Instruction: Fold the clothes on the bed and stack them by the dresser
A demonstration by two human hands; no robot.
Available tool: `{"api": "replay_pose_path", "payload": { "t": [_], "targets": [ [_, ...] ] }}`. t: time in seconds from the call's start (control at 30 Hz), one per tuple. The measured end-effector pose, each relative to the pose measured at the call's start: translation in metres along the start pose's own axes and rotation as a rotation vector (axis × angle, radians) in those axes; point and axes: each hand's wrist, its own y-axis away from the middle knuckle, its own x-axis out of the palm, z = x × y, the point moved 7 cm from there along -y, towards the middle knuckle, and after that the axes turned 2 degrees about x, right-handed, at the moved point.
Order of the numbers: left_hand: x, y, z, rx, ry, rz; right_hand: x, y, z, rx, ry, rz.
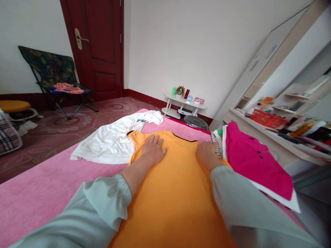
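An orange shirt (178, 193) with dark trim lies spread on the pink cloth-covered surface (49, 186), its trimmed edge at the far end. My left hand (154, 149) rests flat on its upper left part, fingers spread. At the upper right edge of the shirt is my right hand (207, 154), its fingers curled down and mostly hidden, so what they hold cannot be made out. A crumpled white shirt (111, 141) lies to the left, touching the orange one. To the right, a magenta garment (254, 162) with dark buttons lies on top of white cloth.
Beyond the far edge stands a small white table (184, 100) with a plant and small items. A dresser with a red basket (267, 118) is at the right. Back left are a folding chair (51, 69) holding clothes and a yellow-topped stool (14, 105).
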Motion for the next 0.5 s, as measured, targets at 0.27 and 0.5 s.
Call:
{"api": "replay_pose_path", "payload": {
  "t": [0.27, 0.5],
  "targets": [
    [0.0, 0.0, 0.0, -0.002, 0.005, 0.039, 0.043, -0.001, 0.005, -0.154, -0.363, -0.02],
    [-0.001, 0.001, 0.0, 0.036, 0.0, 0.047, 0.04, 0.022, 0.003, -0.022, -0.401, 0.064]
  ]
}}
